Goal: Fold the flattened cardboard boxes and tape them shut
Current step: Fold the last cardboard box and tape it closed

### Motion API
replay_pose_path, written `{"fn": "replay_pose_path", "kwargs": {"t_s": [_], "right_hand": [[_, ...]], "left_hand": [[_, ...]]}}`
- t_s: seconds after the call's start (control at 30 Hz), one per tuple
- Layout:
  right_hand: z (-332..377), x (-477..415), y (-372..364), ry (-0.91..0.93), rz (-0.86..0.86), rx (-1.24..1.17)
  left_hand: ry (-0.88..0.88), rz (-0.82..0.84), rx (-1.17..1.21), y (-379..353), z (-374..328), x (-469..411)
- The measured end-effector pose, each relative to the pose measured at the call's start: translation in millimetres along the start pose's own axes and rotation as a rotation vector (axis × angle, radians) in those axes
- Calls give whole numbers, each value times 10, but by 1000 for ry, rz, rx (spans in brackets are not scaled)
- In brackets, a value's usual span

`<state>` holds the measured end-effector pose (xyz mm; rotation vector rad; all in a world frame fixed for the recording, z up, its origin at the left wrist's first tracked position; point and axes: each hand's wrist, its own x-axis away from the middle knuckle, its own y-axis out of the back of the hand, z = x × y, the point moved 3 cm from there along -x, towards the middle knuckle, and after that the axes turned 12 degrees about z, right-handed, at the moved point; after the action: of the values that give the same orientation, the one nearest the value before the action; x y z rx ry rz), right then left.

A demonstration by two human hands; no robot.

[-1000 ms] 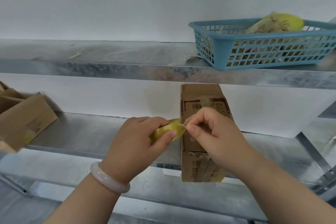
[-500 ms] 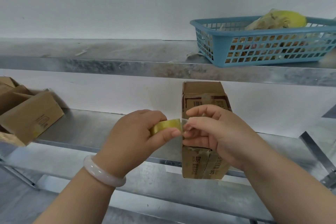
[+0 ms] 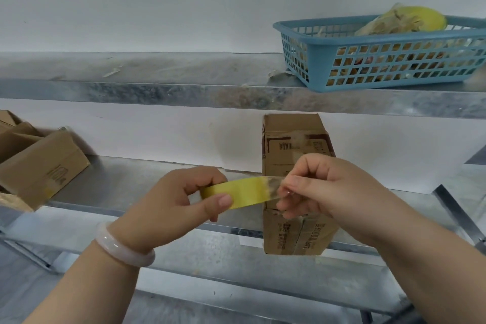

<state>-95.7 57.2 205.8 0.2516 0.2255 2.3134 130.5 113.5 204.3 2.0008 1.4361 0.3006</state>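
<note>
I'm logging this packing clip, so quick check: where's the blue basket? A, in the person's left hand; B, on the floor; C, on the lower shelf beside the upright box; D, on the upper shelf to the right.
D: the blue basket sits on the upper shelf at right, above the upright cardboard box.

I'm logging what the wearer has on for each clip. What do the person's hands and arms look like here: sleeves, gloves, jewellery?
Both forearms are bare, with no sleeves in view, and neither hand wears a glove. The left hand has a smooth, pale, milky-white bangle round its wrist. The right hand and its wrist carry nothing: no ring, watch or band shows. The fingernails look short and unpainted.
</note>
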Motion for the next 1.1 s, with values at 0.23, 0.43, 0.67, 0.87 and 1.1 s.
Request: {"fn": "replay_pose_path", "kwargs": {"t_s": [0.23, 0.43, 0.67, 0.87, 1.1], "right_hand": [[-156, 192, 102, 34, -167, 137], [-446, 439, 321, 28, -303, 148], [-824, 600, 463, -28, -420, 4], [-1001, 644, 630, -63, -511, 2], [-1126, 551, 680, -55, -497, 47]], "left_hand": [[96, -132, -266, -72, 162, -75], [-20, -50, -61, -84, 350, 0], [99, -115, -568, -153, 432, -173], [47, -164, -752, -366, 452, -296], [-6, -257, -821, -513, 618, -335]]}}
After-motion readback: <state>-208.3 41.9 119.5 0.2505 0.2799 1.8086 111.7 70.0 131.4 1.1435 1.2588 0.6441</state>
